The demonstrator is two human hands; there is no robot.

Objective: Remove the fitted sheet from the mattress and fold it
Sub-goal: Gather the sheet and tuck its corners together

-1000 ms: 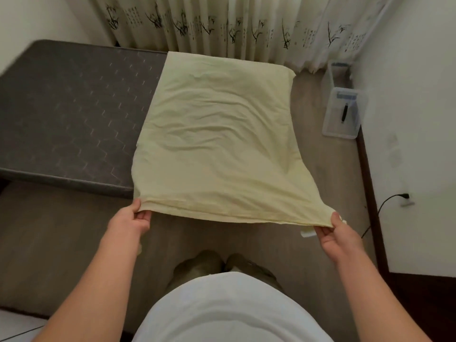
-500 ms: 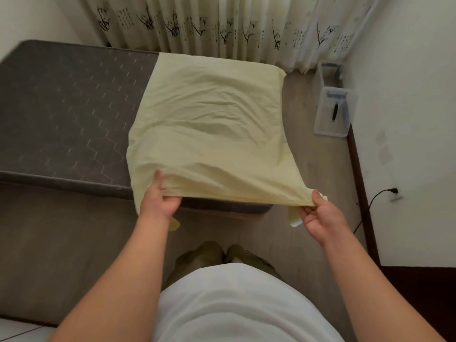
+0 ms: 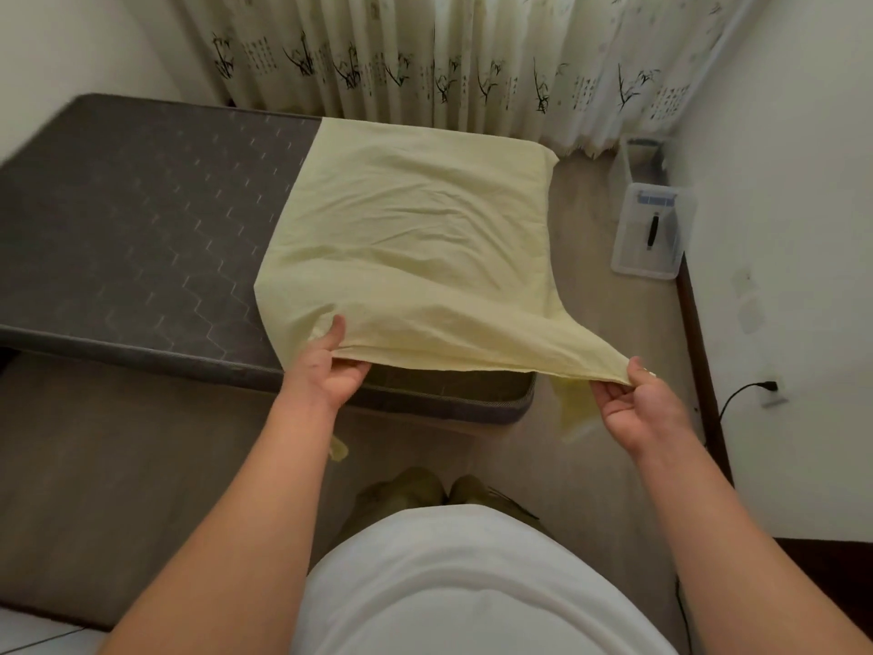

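The pale yellow folded fitted sheet (image 3: pixel 415 248) lies spread over the right end of the dark grey quilted mattress (image 3: pixel 141 238), its near edge lifted off the surface; the left hand (image 3: pixel 326 371) pinches that edge near the left corner, thumb on top, grip closed on cloth; the right hand (image 3: pixel 637 408) pinches the right corner out past the mattress end, above the floor; a clear plastic storage box (image 3: pixel 652 234) stands by the white wall.
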